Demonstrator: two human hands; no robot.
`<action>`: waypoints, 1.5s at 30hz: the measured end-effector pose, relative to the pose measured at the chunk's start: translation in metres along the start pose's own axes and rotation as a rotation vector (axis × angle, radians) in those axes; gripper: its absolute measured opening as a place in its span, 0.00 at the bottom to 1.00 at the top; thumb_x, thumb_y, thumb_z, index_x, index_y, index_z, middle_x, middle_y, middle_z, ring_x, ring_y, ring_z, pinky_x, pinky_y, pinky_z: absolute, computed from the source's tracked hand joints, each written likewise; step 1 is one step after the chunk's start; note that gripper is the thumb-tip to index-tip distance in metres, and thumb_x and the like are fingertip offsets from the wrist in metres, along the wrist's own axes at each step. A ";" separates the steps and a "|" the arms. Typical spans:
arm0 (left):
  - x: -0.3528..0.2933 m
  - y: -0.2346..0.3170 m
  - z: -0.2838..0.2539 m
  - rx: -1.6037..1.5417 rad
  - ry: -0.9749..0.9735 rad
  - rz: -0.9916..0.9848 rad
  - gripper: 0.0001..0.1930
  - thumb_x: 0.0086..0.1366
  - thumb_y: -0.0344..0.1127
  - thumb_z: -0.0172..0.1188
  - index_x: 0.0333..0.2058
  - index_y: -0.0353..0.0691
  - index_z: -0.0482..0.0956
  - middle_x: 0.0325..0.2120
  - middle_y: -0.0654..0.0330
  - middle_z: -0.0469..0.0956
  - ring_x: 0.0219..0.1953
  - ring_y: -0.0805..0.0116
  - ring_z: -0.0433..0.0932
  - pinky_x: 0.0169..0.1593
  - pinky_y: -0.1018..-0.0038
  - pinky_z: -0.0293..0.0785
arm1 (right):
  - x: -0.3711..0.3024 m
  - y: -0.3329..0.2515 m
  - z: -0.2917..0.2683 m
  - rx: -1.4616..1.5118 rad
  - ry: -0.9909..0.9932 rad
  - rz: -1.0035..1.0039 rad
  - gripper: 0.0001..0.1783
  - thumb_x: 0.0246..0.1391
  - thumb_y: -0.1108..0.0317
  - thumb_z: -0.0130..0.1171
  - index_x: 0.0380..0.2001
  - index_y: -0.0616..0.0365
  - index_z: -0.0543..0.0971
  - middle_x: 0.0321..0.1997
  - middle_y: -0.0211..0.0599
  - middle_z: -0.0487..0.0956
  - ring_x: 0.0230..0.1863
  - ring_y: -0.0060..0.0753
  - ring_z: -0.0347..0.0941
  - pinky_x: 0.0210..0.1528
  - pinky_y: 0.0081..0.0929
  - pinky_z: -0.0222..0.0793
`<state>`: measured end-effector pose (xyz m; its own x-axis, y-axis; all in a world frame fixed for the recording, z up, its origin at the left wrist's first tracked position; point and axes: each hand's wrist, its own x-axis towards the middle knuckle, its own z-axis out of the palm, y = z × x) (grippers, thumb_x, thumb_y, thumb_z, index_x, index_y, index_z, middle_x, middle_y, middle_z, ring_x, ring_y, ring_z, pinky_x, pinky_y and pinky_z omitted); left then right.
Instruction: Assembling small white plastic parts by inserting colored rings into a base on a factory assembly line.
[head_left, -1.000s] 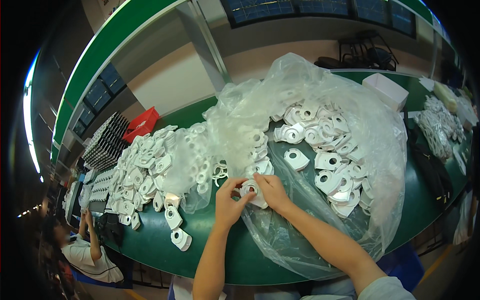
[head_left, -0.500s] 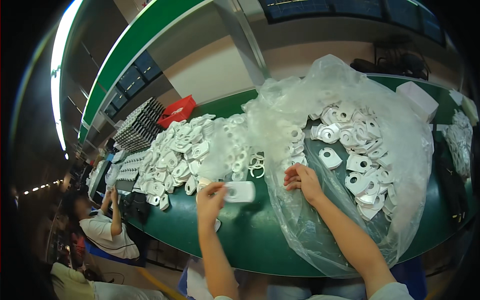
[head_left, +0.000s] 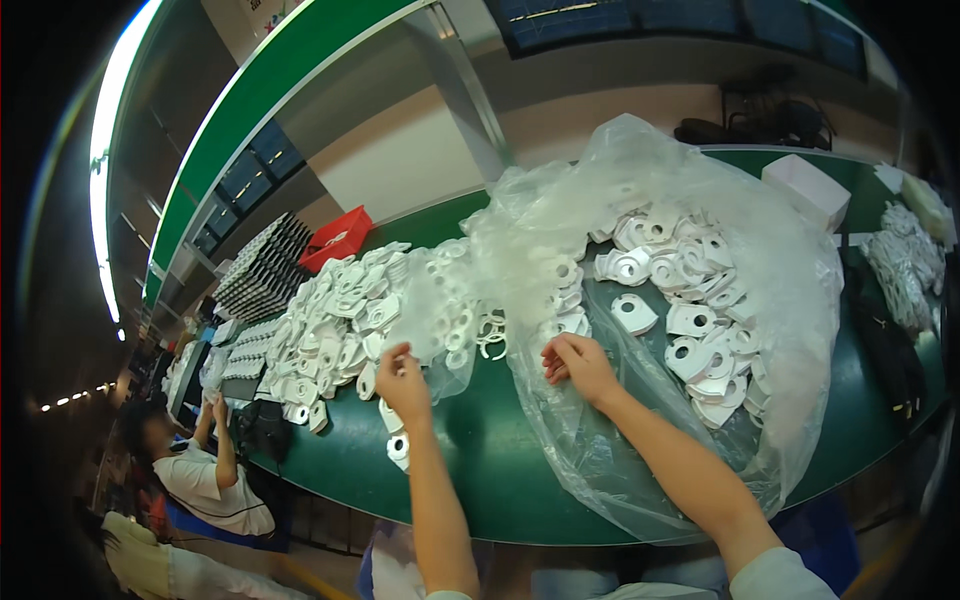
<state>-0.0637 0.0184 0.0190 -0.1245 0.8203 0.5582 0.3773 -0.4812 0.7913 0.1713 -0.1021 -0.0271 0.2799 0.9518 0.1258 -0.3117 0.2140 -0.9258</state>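
My left hand (head_left: 404, 388) is at the near edge of the big heap of white plastic parts (head_left: 335, 325). Its fingers are loosely bent and part from the thumb, and no part shows between them. Just below it on the table lie flat white parts with round holes, among them one white part (head_left: 398, 452). Over the left edge of a clear plastic bag (head_left: 570, 440), my right hand (head_left: 580, 366) hovers with relaxed, half-bent fingers and nothing visible in them. Inside the opened bag several similar white parts (head_left: 690, 320) are piled, and a single holed part (head_left: 633, 314) sits apart.
White rings (head_left: 492, 335) lie between the heap and the bag. A red bin (head_left: 336, 238) and stacked dark trays (head_left: 265, 258) stand at the back left. A white box (head_left: 806, 190) is at the back right. Another person (head_left: 215, 480) sits at the left end.
The white part that my left hand held is no longer seen in it; that hand has moved slightly left and up. My right hand stays over the bag. The whole view has shifted a little.
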 end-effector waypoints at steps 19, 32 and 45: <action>-0.025 -0.026 0.021 0.770 -0.112 0.133 0.11 0.49 0.39 0.64 0.30 0.40 0.81 0.29 0.53 0.73 0.37 0.52 0.70 0.42 0.61 0.66 | 0.005 -0.035 -0.071 -1.609 0.593 -0.251 0.16 0.37 0.62 0.65 0.31 0.55 0.75 0.38 0.40 0.71 0.45 0.43 0.65 0.45 0.38 0.61; -0.024 -0.029 0.021 0.230 -0.031 0.074 0.15 0.47 0.20 0.50 0.35 0.37 0.78 0.27 0.51 0.77 0.26 0.58 0.74 0.34 0.69 0.69 | 0.007 -0.062 -0.056 -1.128 0.686 -0.502 0.19 0.35 0.73 0.64 0.37 0.56 0.75 0.48 0.42 0.70 0.51 0.46 0.66 0.52 0.37 0.61; -0.026 -0.056 0.026 0.534 -0.249 0.248 0.14 0.44 0.36 0.66 0.32 0.40 0.81 0.31 0.50 0.76 0.40 0.50 0.71 0.47 0.61 0.66 | -0.018 -0.009 0.024 -0.924 -0.125 -0.523 0.25 0.38 0.72 0.63 0.44 0.55 0.72 0.52 0.44 0.68 0.54 0.49 0.65 0.55 0.36 0.62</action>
<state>-0.0579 0.0320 -0.0460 0.2181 0.7823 0.5835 0.7810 -0.4985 0.3763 0.1470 -0.1158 -0.0123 0.0683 0.8168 0.5728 0.6442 0.4023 -0.6505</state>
